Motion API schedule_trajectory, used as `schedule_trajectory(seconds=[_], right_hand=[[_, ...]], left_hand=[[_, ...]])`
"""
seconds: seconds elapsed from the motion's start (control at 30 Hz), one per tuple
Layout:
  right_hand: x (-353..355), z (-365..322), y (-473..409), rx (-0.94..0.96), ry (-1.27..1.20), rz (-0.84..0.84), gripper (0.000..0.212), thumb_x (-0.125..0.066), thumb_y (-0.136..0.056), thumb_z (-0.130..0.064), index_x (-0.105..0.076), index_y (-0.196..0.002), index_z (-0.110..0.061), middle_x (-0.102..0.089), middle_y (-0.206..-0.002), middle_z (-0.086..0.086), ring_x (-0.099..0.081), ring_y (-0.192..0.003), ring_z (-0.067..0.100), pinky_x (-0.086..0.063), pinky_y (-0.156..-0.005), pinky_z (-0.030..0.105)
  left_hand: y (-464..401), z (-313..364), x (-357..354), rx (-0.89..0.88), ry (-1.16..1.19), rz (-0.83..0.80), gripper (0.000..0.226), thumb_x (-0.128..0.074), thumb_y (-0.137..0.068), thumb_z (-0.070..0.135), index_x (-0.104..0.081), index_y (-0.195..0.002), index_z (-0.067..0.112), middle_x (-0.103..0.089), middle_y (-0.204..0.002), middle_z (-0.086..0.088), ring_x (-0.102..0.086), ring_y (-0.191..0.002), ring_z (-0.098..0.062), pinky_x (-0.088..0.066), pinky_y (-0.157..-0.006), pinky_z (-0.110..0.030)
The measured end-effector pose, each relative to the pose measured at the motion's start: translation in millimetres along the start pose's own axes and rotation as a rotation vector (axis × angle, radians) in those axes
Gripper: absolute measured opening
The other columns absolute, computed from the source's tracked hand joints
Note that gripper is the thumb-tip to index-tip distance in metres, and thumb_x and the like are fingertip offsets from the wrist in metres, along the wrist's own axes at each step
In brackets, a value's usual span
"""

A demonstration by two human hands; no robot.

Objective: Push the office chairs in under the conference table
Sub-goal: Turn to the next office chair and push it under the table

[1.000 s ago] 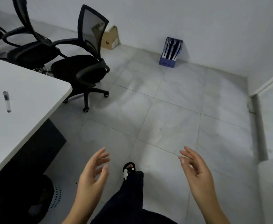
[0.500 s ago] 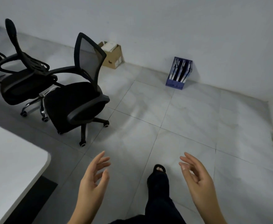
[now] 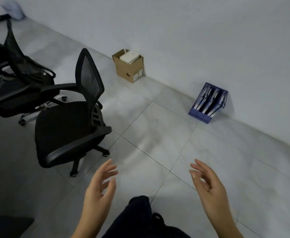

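Note:
A black mesh-back office chair [image 3: 68,127] stands on the tiled floor at the left, its backrest turned toward the wall. Behind it, further left, stands a second black chair [image 3: 20,86], and part of a third shows at the left edge. My left hand [image 3: 100,188] hovers open below and to the right of the near chair's wheels, touching nothing. My right hand [image 3: 207,188] is open too, raised over bare floor. The conference table is out of view, apart from a dark shape in the bottom left corner.
A cardboard box [image 3: 128,67] with white items sits against the wall. A blue file rack [image 3: 207,103] leans at the wall further right. My dark trouser leg [image 3: 139,213] shows at the bottom centre. Grey floor tiles stretch between the chairs and the wall.
The view has swung right and forward: the white table has left the frame, and the chairs, box and file rack look nearer. Both hands stay open and raised.

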State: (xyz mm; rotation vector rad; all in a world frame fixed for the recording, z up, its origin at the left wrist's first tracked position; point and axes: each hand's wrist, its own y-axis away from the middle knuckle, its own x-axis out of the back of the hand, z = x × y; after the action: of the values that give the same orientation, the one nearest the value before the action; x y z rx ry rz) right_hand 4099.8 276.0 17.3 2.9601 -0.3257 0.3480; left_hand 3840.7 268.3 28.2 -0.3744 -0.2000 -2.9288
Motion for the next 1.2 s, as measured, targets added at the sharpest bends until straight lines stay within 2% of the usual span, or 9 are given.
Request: schedule_trajectory(seconds=[0.2,0.27,0.33,0.5,0.63,0.83,0.9,1.03,1.2], right_hand=[[-16,-9,-143,0.014,0.036,-0.041,0.032,-0.056,-0.088,-0.011,-0.057,-0.115,-0.028,-0.064,-0.106,-0.022,-0.059,-0.095,-0.005,-0.042,-0.073,0.0],[-26,-18,-195,0.027,0.039,-0.044,0.032,-0.056,-0.088,-0.011,-0.056,-0.116,-0.026,-0.067,-0.103,-0.017,-0.058,-0.094,-0.008,-0.041,-0.072,-0.002],[-38,-34,-241,0.055,0.041,-0.056,0.032,-0.056,-0.088,-0.013,-0.056,-0.118,-0.025,-0.063,-0.11,-0.017,-0.058,-0.095,-0.008,-0.04,-0.072,-0.002],[-72,-66,-341,0.067,0.037,-0.138,0.033,-0.056,-0.088,-0.014,-0.055,-0.118,-0.028,-0.065,-0.108,-0.018,-0.058,-0.096,-0.008,-0.041,-0.074,-0.002],[-100,-80,-422,0.08,0.048,-0.228,0.033,-0.057,-0.088,-0.013,-0.056,-0.116,-0.03,-0.065,-0.106,-0.017,-0.058,-0.097,-0.007,-0.042,-0.074,0.0],[-168,-103,-566,0.172,0.099,-0.477,0.034,-0.058,-0.087,-0.013,-0.055,-0.115,-0.032,-0.066,-0.108,-0.015,-0.059,-0.099,-0.003,-0.044,-0.078,0.002],[-193,-114,-611,0.2,0.112,-0.59,0.035,-0.058,-0.087,-0.012,-0.056,-0.116,-0.03,-0.063,-0.11,-0.02,-0.06,-0.099,-0.002,-0.044,-0.078,0.003],[-244,-146,-689,0.271,0.132,-0.819,0.035,-0.059,-0.086,-0.009,-0.056,-0.116,-0.027,-0.066,-0.109,-0.01,-0.061,-0.098,-0.001,-0.046,-0.078,0.005],[-318,-177,-740,0.364,0.168,-1.094,0.036,-0.059,-0.086,-0.013,-0.053,-0.109,-0.041,-0.063,-0.111,-0.013,-0.061,-0.099,0.001,-0.046,-0.078,0.006]], left_hand=[[-123,12,-40,-0.01,-0.014,0.069,0.055,-0.05,-0.088,-0.005,-0.047,-0.113,0.044,-0.058,-0.112,0.023,-0.059,-0.101,0.002,-0.045,-0.08,-0.004],[-171,17,-47,-0.02,-0.008,0.069,0.056,-0.05,-0.088,-0.005,-0.047,-0.113,0.044,-0.057,-0.114,0.024,-0.058,-0.101,0.003,-0.044,-0.08,-0.003],[-217,30,-50,-0.04,-0.008,0.076,0.056,-0.049,-0.088,-0.006,-0.046,-0.114,0.044,-0.057,-0.115,0.023,-0.058,-0.102,0.003,-0.044,-0.08,-0.003],[-313,52,-49,-0.031,-0.013,0.14,0.058,-0.05,-0.088,-0.007,-0.046,-0.114,0.045,-0.064,-0.107,0.008,-0.058,-0.103,0.001,-0.045,-0.08,-0.004],[-369,57,-51,0.001,-0.027,0.209,0.071,-0.052,-0.087,-0.004,-0.048,-0.106,0.064,-0.058,-0.114,0.025,-0.058,-0.103,0.004,-0.046,-0.081,-0.005],[-460,60,-56,0.056,0.006,0.524,0.057,-0.051,-0.087,-0.004,-0.046,-0.115,0.045,-0.057,-0.116,0.023,-0.057,-0.107,0.0,-0.047,-0.085,-0.008],[-488,64,-61,0.087,0.028,0.631,0.056,-0.051,-0.087,-0.005,-0.047,-0.115,0.044,-0.056,-0.117,0.022,-0.057,-0.107,0.0,-0.046,-0.083,-0.006],[-534,75,-76,0.144,0.016,0.819,0.057,-0.053,-0.087,-0.003,-0.046,-0.116,0.045,-0.056,-0.117,0.023,-0.056,-0.108,0.002,-0.045,-0.082,-0.004],[-564,82,-82,0.229,0.038,1.083,0.057,-0.054,-0.086,-0.004,-0.048,-0.116,0.045,-0.057,-0.116,0.021,-0.057,-0.107,0.0,-0.046,-0.084,-0.005]])
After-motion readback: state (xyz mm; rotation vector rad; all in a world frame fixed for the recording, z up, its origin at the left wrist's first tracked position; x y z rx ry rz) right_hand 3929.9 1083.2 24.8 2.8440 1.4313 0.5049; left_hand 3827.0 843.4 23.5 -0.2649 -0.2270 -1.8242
